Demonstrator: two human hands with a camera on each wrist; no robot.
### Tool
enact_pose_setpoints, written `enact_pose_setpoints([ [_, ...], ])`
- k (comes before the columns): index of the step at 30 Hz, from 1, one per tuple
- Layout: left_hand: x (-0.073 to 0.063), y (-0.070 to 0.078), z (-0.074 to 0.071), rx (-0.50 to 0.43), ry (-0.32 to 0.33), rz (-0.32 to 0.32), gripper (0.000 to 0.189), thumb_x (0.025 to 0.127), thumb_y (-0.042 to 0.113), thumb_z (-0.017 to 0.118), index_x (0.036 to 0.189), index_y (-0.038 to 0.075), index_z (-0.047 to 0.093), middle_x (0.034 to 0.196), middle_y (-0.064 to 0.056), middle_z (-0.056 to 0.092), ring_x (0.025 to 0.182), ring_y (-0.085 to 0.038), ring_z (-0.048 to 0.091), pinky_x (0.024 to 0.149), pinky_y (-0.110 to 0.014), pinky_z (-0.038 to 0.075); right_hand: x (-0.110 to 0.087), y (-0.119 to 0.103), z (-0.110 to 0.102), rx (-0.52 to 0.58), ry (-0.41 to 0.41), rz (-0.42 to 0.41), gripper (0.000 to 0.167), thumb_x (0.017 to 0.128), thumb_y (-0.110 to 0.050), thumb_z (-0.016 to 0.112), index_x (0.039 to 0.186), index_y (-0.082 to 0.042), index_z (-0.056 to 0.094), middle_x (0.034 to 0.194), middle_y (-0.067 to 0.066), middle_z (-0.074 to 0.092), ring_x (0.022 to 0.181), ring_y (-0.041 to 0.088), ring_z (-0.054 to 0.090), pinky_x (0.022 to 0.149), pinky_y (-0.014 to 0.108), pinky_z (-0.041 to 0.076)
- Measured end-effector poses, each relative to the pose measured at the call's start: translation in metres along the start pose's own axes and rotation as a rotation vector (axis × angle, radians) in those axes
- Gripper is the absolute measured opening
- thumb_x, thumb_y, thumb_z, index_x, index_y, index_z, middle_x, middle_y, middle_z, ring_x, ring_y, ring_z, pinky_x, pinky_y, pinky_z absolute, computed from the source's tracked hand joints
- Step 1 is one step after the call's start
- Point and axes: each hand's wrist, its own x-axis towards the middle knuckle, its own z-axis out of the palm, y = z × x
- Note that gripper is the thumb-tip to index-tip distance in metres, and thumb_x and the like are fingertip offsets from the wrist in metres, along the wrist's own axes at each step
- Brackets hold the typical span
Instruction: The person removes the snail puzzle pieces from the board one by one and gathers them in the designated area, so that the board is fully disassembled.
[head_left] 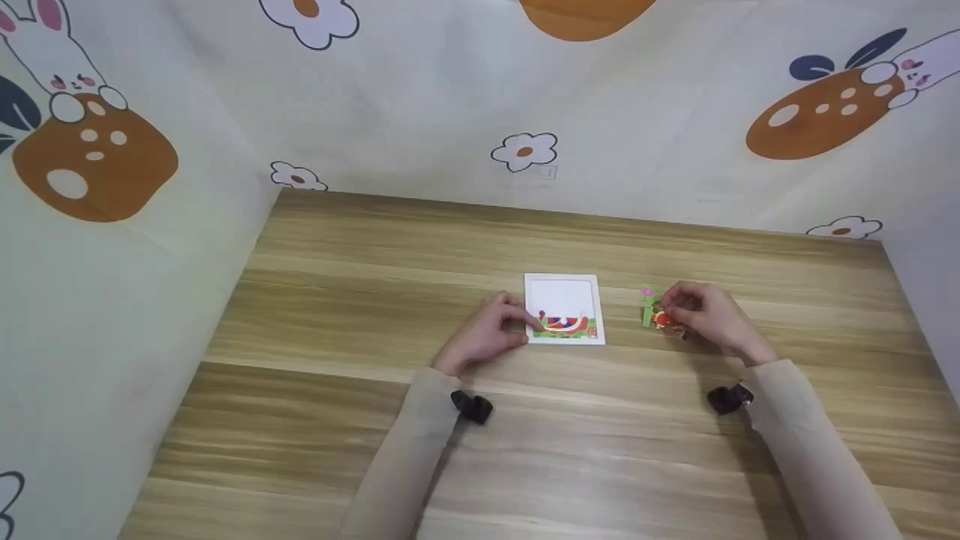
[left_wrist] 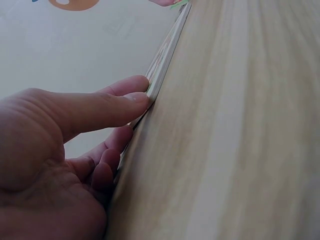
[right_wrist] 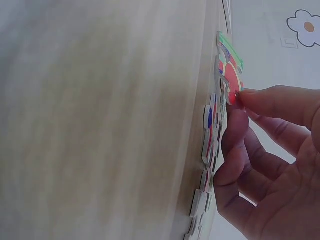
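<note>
The white square puzzle tray point(head_left: 570, 296) lies flat on the wood-grain counter point(head_left: 337, 427), roughly midway between the left and right edges and closer to the far edge. Multicoloured flat puzzle pieces point(head_left: 566, 328) fill a band along its near side; the rest of the recess is bare white.

Left hand point(head_left: 491, 330): pinches the tray at its near left corner, thumb against the side, index finger reaching over the rim.

Right hand point(head_left: 709, 315): pinches a red, green and yellow flat puzzle piece point(right_wrist: 232, 75) between thumb and fingertips, to the right of the tray. The piece is tilted. Whether it is fully clear of the counter cannot be told from here. Loose multicoloured puzzle pieces point(right_wrist: 208, 132) lie close together beneath and beside this hand, some apparently overlapping.

Cautions:
- The grip takes only the margin of the piece. A slight turn of the fingertips could let it slip or flip.
- The curled lower fingers are near the loose pieces; a low sideways sweep could scatter them toward the right edge.
- The tray is steadied at one corner only. Uneven pressure could pivot it or unseat the pieces inside.
</note>
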Motion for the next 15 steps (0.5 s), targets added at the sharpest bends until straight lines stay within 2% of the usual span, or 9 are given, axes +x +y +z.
enact_pose_setpoints([
  [10,0.000,0.000,0.000,0.002,-0.001,-0.016,0.022,0.081,0.001,0.071,0.100,0.012,0.075,0.110,-0.001,0.049,0.112,-0.022,0.042,0.098,-0.040,0.033,0.002,0.001,0.000,0.006,-0.006,0.043,0.010,0.090,0.000,0.063,0.098,0.005,0.066,0.092,0.015,0.067,0.076,0.011,0.060,0.063,0.019,0.047],
  [15,0.000,0.000,0.000,0.005,-0.001,-0.020,0.023,0.081,0.002,0.071,0.100,0.013,0.076,0.111,-0.001,0.049,0.112,-0.022,0.041,0.098,-0.040,0.032,-0.001,-0.013,-0.001,0.018,-0.006,0.053,0.012,0.089,0.003,0.062,0.099,0.009,0.064,0.092,0.020,0.066,0.074,0.016,0.061,0.060,0.021,0.048],
])
